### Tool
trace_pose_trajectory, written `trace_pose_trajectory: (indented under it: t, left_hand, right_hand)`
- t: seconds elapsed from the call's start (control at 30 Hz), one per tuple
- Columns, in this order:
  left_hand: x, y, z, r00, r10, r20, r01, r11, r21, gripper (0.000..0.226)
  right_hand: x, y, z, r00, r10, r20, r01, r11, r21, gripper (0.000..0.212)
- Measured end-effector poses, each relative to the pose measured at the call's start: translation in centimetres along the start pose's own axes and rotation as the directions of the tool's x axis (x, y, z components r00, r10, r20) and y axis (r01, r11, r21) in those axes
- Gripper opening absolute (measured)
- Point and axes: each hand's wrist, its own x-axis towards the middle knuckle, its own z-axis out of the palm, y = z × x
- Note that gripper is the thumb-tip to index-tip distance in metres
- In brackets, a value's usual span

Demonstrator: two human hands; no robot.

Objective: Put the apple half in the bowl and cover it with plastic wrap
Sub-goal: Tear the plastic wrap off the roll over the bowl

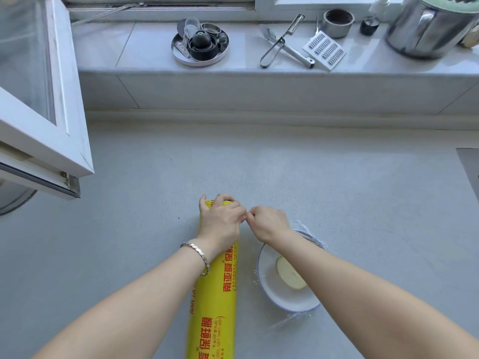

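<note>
Bowl [282,299]: I note apple half [290,273] inside, cut face up.
Plastic wrap [315,240]: creased over the bowl's far rim.
Roll [215,294]: yellow, just left of the bowl.
Left hand [220,221]: grips the roll's far end.
Right hand [269,224]: beyond the bowl, pinching the wrap.

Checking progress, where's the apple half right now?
In the head view, lower right: the apple half lies in the white bowl, right of the yellow wrap roll.

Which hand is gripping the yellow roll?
The left hand, wearing the bracelet, grips the far end of the yellow roll; the right hand pinches the plastic wrap beside it.
</note>
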Motion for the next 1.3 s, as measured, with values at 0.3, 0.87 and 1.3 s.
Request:
trace_pose_trajectory:
  t: [0.3, 0.87, 1.3]
  left_hand:
    - [-0.2, -0.3, 0.1, 0.999, -0.027, -0.032, 0.027, 1.000, -0.005, 0.038]
    - [-1.4, -0.7, 0.0, 0.986, -0.156, -0.059, 0.149, 0.982, -0.120, 0.033]
    - [-0.7, 0.7, -0.6, 0.764, -0.633, 0.124, 0.638, 0.712, -0.293, 0.103]
  right_hand:
    - [-0.7, 1.4, -2.1, 0.972, -0.093, 0.216, -0.037, 0.847, 0.530, 0.022]
    - [-2.1, 0.2, -0.2, 0.990, -0.130, 0.056, 0.119, 0.979, 0.164, 0.047]
    - [-1.1, -1.7, 2.1, 0.997, 0.000, -0.083, -0.015, 0.984, -0.179, 0.031]
